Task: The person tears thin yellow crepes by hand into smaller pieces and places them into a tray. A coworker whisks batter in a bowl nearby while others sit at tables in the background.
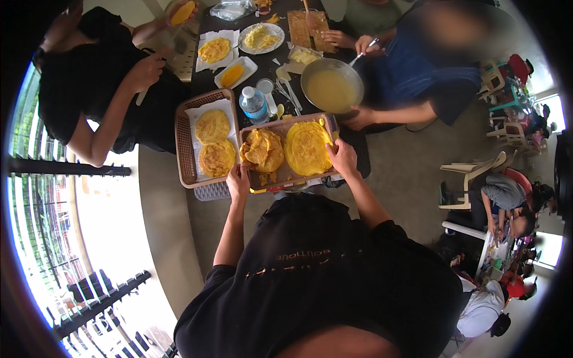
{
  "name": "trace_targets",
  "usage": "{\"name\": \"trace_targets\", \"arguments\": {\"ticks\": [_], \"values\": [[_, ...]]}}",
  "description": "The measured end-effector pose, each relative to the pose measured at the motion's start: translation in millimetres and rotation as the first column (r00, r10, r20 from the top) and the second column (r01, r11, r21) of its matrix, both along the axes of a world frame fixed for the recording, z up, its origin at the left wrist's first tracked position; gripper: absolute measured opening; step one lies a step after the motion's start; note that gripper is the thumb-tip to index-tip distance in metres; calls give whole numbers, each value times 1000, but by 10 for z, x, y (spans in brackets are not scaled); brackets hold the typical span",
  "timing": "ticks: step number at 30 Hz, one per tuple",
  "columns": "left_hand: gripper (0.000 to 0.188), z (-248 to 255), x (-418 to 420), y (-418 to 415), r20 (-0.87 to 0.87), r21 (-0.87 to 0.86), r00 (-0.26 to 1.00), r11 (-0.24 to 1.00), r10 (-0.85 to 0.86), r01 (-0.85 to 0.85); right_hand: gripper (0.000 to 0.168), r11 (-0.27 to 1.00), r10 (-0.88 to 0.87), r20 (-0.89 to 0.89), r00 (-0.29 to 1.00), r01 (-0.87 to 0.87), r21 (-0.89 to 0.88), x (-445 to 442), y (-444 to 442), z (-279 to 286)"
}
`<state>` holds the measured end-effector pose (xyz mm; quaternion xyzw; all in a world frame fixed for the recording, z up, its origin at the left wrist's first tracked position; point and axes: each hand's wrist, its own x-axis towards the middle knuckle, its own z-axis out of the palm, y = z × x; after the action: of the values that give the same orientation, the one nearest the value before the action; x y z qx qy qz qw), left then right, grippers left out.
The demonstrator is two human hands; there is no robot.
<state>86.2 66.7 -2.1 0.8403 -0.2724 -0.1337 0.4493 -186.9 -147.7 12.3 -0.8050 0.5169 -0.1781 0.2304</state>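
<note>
My left hand [238,181] grips the front left corner of a shallow brown tray [281,177], and my right hand [344,157] holds its right rim. On the tray's left side lies a crumpled, torn heap of yellow-brown pancake-like rounds [262,151]. To the right rests a flat round yellow pancake [309,148], close to my right fingers. Beside my left hand stands a brown plastic basket [180,138] lined with white paper. Inside it are two browned yellow pancakes, a farther one [211,126] and a nearer one [218,159].
Beyond the tray stand a water bottle [254,106], a whisk [286,91] and a metal bowl of yellow batter [332,86], which a person at right holds. Farther back are a plate [280,44] of shredded food and a wooden board [297,22]. Another person stands at left.
</note>
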Motion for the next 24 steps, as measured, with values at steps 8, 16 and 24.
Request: {"name": "trace_targets", "arguments": {"ticks": [8,16,24], "values": [[37,21,101,-13,-185,78,982,995,-48,63,41,994,-96,-8,995,95,-45,47,85,-16],[33,198,156,23,-117,62,974,977,-194,202,45,984,-165,-64,984,160,-73,47,190,-51],[32,242,270,-18,-104,64,966,968,-236,243,44,982,-180,-30,983,178,-67,46,216,-74]]}}
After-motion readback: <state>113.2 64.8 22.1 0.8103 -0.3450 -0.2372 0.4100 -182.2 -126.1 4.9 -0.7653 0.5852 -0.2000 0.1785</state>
